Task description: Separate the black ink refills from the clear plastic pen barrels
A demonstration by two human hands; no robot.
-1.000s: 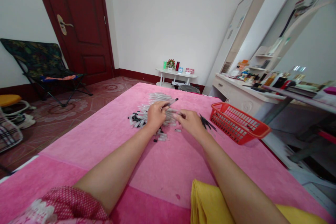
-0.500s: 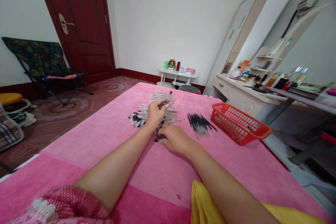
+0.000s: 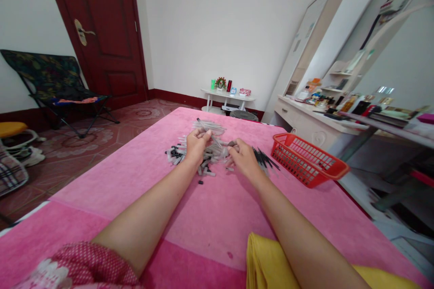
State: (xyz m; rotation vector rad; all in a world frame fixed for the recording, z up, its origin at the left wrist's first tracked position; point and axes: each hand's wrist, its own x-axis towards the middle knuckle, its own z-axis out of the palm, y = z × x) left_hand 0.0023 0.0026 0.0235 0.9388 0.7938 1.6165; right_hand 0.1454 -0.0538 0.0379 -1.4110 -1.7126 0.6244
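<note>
A heap of clear pen barrels and small black caps lies on the pink cloth. My left hand is over the heap, fingers closed on one clear pen barrel that slants up to the left. My right hand is just right of it, fingers pinched near the barrel's lower end; what they pinch is too small to name. A bundle of thin black refills lies beside my right hand, partly hidden by it.
A red plastic basket sits at the right of the cloth. Beyond are a white dressing table with bottles, a small white side table, a dark red door and a folding chair. Yellow fabric lies near me.
My right hand moved from the near edge of the heap up and right, next to my left hand. The barrel in my left hand tilted from pointing up-right to slanting up-left.
</note>
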